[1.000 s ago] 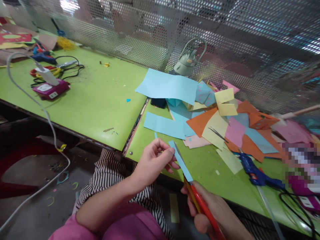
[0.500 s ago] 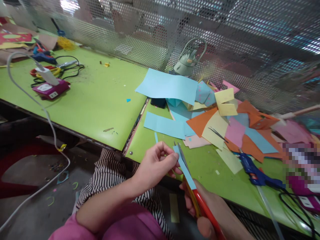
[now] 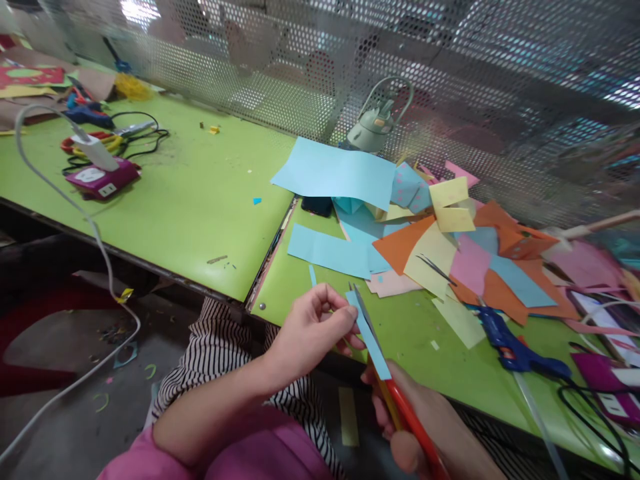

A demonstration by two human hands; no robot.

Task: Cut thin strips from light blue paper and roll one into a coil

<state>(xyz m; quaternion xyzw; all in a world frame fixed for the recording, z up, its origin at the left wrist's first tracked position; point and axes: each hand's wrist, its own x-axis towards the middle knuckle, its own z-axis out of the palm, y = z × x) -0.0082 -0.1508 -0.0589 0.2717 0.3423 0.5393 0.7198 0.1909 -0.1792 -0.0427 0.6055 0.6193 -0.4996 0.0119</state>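
Observation:
Between its thumb and fingers my left hand (image 3: 317, 330) pinches a narrow light-blue paper strip (image 3: 369, 340). My right hand (image 3: 415, 407) is closed round the red and yellow handles of a pair of scissors (image 3: 410, 417). Their blades lie along the strip's right edge, points towards the wall side of the table, and the strip covers part of them. Just beyond my left hand, a thin blue sliver of paper (image 3: 313, 275) and a wider blue paper piece (image 3: 330, 250) lie on the green table (image 3: 200, 220).
A blue glue gun (image 3: 520, 350) rests at the right, near a purple power socket (image 3: 607, 393). Coloured paper scraps (image 3: 440, 253) are heaped behind, with tweezers (image 3: 435, 268) on top. A grey-green bottle (image 3: 373, 127) stands by the perforated metal screen (image 3: 280, 67). Another socket (image 3: 103, 179) sits left.
The scissors' handles and my right-hand fingers have drawn slightly closer together, and the blades have shifted slightly along the strip. My left hand stays in place.

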